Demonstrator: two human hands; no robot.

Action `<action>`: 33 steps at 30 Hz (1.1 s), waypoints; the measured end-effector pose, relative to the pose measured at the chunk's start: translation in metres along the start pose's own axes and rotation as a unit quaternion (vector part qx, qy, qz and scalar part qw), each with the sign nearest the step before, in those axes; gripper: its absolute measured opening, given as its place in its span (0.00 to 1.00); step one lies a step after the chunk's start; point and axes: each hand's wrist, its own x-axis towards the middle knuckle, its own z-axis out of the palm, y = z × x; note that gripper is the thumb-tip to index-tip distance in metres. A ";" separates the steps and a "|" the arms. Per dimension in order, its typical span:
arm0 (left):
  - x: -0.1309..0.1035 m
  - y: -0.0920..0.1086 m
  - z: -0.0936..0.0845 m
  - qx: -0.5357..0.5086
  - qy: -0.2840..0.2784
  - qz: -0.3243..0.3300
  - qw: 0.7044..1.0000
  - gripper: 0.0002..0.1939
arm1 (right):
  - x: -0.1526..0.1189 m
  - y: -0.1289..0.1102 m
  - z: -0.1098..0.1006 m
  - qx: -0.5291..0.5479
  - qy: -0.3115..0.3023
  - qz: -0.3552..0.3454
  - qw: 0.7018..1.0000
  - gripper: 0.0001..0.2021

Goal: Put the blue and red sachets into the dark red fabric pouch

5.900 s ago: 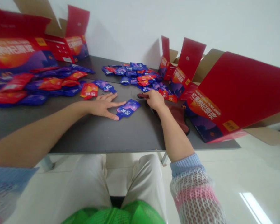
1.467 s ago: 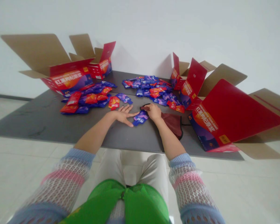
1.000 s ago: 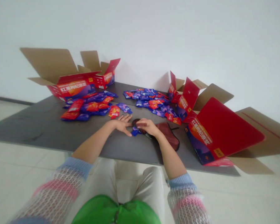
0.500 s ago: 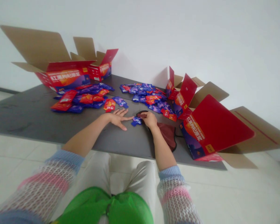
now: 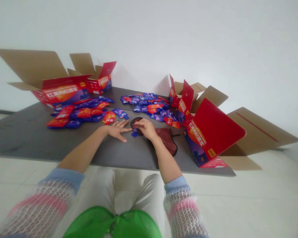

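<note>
My left hand (image 5: 117, 131) lies on the grey table (image 5: 124, 152) with its fingers spread and nothing in it. My right hand (image 5: 147, 128) is closed on a bunched part of a brown cloth (image 5: 167, 140) with a black edge. The rest of the cloth spreads to the right under my right forearm. Between the hands, a blue packet (image 5: 134, 133) is partly covered by the cloth. A red packet (image 5: 109, 117) and a blue packet (image 5: 121, 113) lie just beyond my left fingers.
Red and blue packets are heaped at the left (image 5: 84, 113) and at the centre back (image 5: 151, 106). Open red cartons stand at the back left (image 5: 67, 94) and along the right (image 5: 197, 142), with flaps spread outward. A white wall rises behind the table.
My right hand has moved left with the cloth, which now covers part of the blue packet between the hands. My left hand stays spread on the table. The camera view has shifted slightly.
</note>
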 end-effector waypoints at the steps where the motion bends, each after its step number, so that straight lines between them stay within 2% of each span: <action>1: 0.001 -0.001 0.000 0.007 -0.004 -0.004 1.000 0.56 | -0.001 -0.002 0.004 0.000 -0.029 -0.017 0.999 0.14; 4: 0.004 -0.004 0.002 0.020 -0.005 -0.013 1.000 0.57 | -0.001 -0.008 0.014 -0.032 -0.107 -0.015 0.994 0.12; 8: 0.007 -0.008 0.005 0.023 0.002 -0.006 1.000 0.56 | 0.002 -0.011 0.011 -0.068 -0.112 0.050 0.990 0.12; 13: 0.006 -0.005 0.002 0.007 -0.003 -0.004 1.000 0.55 | 0.003 -0.005 0.003 -0.103 -0.063 0.143 0.982 0.14; 18: 0.005 0.003 -0.004 -0.027 -0.005 0.002 1.000 0.57 | -0.001 0.006 -0.002 -0.109 0.013 0.244 0.963 0.13; 23: 0.003 0.007 -0.007 -0.044 -0.002 0.011 0.999 0.57 | -0.008 0.024 -0.012 -0.112 0.078 0.309 0.941 0.13; 26: 0.001 0.007 -0.008 -0.049 0.002 0.014 0.999 0.56 | -0.009 0.035 -0.017 -0.080 0.117 0.306 0.942 0.16; 29: 0.001 0.007 -0.009 -0.054 -0.002 0.015 0.998 0.56 | -0.004 0.039 -0.016 -0.038 0.134 0.250 0.958 0.19; 33: 0.002 0.006 -0.009 -0.053 -0.011 0.016 0.998 0.56 | -0.002 0.028 -0.006 0.002 0.089 0.166 0.982 0.15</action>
